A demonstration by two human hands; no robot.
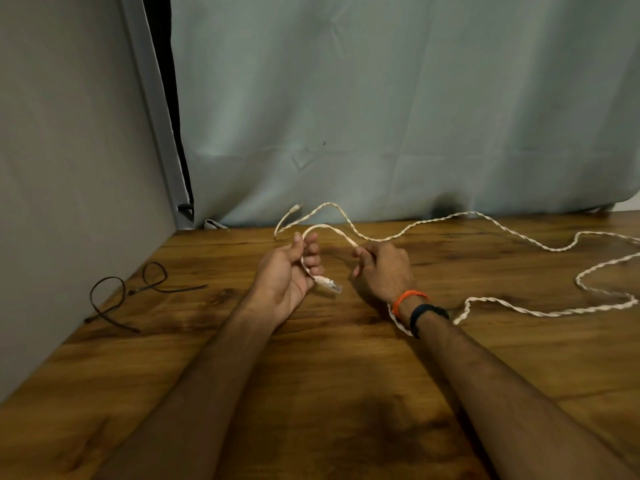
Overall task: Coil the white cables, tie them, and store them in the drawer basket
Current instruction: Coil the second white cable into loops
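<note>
Two dark ties (117,299) are laid out at the left of the desk (242,393), presumably kept within reach for binding. Near the middle, the left hand (291,275) is closed around the white cable (519,230) just behind its plug (327,285), so that the end is anchored. A short arch of cable is carried across to the right hand (384,271), whose fingers are curled over it (probably to feed the first loop). The remainder is trailed in loose waves across the desk to the right, uncoiled. No drawer basket is seen.
</note>
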